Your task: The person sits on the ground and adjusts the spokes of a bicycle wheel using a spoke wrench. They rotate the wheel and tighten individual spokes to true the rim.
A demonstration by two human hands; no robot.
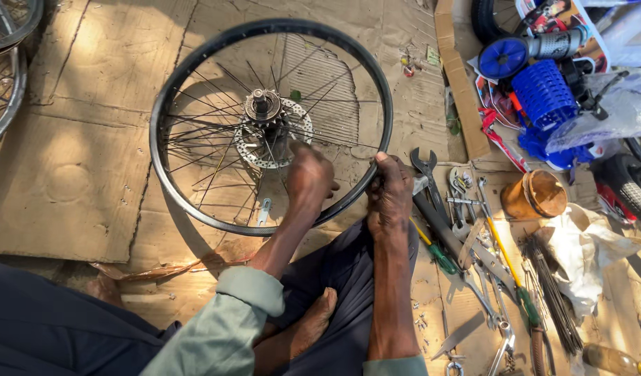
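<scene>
Round black-rimmed spoked wheel (195,83) lying on creased cardboard (70,174), left hand (308,174) fingers curling among thin wire spokes at five o'clock, right hand (390,191) fingers pinching the rim's edge, steel spanners (467,230) glinting at three o'clock.

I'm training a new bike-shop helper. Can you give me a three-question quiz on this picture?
1. True or false: the right hand grips the rim of the bicycle wheel.
2. Where does the left hand reach? A) among the spokes B) into the orange cup C) onto the blue basket
3. On which side of the person do the loose wrenches lie?

Key: 1 true; 2 A; 3 the right side, on the cardboard.
</scene>
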